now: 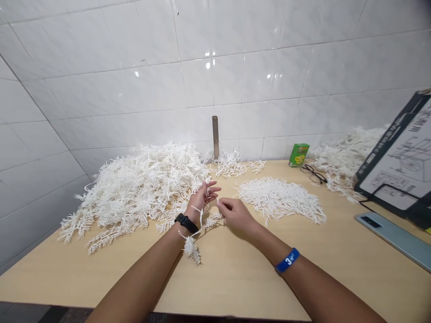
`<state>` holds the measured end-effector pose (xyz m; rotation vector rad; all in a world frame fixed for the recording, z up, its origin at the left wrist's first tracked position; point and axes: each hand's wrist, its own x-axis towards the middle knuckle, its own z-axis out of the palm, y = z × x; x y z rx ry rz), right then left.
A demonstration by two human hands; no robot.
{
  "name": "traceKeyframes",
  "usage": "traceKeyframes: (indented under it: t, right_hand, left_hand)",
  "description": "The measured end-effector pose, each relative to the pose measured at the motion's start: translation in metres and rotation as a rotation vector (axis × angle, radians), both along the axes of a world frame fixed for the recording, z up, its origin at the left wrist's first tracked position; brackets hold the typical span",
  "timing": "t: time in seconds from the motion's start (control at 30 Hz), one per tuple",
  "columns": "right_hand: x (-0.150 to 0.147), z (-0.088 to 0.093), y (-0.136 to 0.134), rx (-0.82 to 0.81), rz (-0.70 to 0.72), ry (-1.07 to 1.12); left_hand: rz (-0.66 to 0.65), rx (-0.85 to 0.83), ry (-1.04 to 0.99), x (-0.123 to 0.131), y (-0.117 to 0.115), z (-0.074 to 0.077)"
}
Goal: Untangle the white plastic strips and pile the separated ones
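Observation:
My left hand [201, 199] is raised over the wooden table [235, 278], fingers closed on a white branched plastic strip [193, 240] that hangs down past my wrist to the tabletop. My right hand [235, 214] is just to its right, fingers pinched on the strip's small white end. A big heap of the same white branched pieces [138, 188] lies to the left. A flatter pile of short white sticks [279, 199] lies to the right of my hands.
A third white heap [343, 157] lies at the back right beside glasses [314, 174] and a small green box [299, 154]. A printed carton [400, 166] and a phone [393, 237] are at the right edge. A tiled wall [215, 67] backs the table.

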<state>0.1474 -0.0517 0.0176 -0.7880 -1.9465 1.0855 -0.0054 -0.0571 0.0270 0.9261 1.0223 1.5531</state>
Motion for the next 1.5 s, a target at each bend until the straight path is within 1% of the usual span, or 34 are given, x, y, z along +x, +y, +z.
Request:
traceKeyframes:
  t: [0.07, 0.1, 0.13, 0.2, 0.27, 0.33, 0.43, 0.5, 0.57, 0.7, 0.83, 0.93, 1.0, 1.07, 1.23, 1.3, 1.33, 1.4, 1.47, 1.5]
  right_hand:
    - [0.009, -0.002, 0.016, 0.094, -0.203, -0.119]
    - [0.014, -0.002, 0.024, 0.157, -0.288, -0.222]
    - [0.019, -0.003, 0.031, 0.184, -0.346, -0.308]
    - [0.026, -0.004, 0.039, 0.21, -0.421, -0.384]
    - [0.027, -0.003, 0.038, 0.205, -0.445, -0.342]
    - [0.022, 0.0, 0.031, 0.172, -0.377, -0.213]
    - [0.01, 0.001, 0.019, 0.094, -0.173, -0.005]
    - [0.004, -0.001, 0.016, 0.045, -0.097, 0.069]
    - [0.0, -0.006, 0.017, 0.014, -0.078, 0.081]
    - [-0.001, -0.012, 0.022, -0.016, -0.045, 0.017]
    - [-0.001, -0.009, 0.018, -0.007, 0.01, 0.024]
    - [-0.001, -0.005, 0.011, -0.081, 0.051, 0.057]
    - [-0.001, -0.003, 0.008, -0.147, 0.069, 0.074]
    - [-0.001, -0.002, 0.006, -0.19, 0.081, 0.09]
    - [0.001, 0.003, 0.003, -0.264, 0.112, 0.121]
    - [0.001, 0.005, -0.002, -0.265, 0.129, 0.115]
    - [0.001, 0.006, -0.005, -0.241, 0.143, 0.109]
    - [0.0, 0.006, -0.012, -0.145, 0.178, 0.092]
    - [-0.002, 0.005, -0.014, -0.053, 0.175, 0.08]
    - [-0.002, 0.003, -0.013, -0.034, 0.148, 0.078]
  left_hand:
    - [-0.065, -0.017, -0.006, 0.0, 0.001, 0.001]
    - [-0.089, -0.025, -0.001, 0.002, 0.0, 0.001]
    - [-0.11, -0.033, 0.007, 0.003, 0.0, 0.002]
    - [-0.137, -0.039, 0.031, 0.007, -0.002, 0.002]
    - [-0.158, -0.036, 0.06, 0.009, -0.003, 0.001]
    - [-0.176, -0.035, 0.076, 0.011, -0.004, -0.002]
    - [-0.239, -0.064, 0.074, 0.012, -0.004, -0.007]
    - [-0.297, -0.073, 0.085, 0.013, -0.004, -0.01]
    - [-0.315, -0.044, 0.112, 0.014, -0.004, -0.011]
    - [-0.29, -0.011, 0.122, 0.015, -0.006, -0.011]
    - [-0.234, -0.037, 0.136, 0.016, -0.009, -0.013]
    - [-0.23, -0.075, 0.143, 0.018, -0.012, -0.014]
    - [-0.236, -0.081, 0.132, 0.02, -0.015, -0.013]
    - [-0.214, -0.068, 0.147, 0.022, -0.017, -0.009]
    - [-0.114, -0.021, 0.302, 0.022, -0.017, 0.0]
    - [-0.059, -0.014, 0.317, 0.02, -0.015, 0.001]
    - [-0.028, -0.017, 0.285, 0.019, -0.014, 0.0]
    - [0.021, -0.031, 0.177, 0.017, -0.012, -0.002]
    - [0.019, -0.043, 0.104, 0.015, -0.01, -0.004]
    - [0.001, -0.042, 0.091, 0.014, -0.009, -0.005]
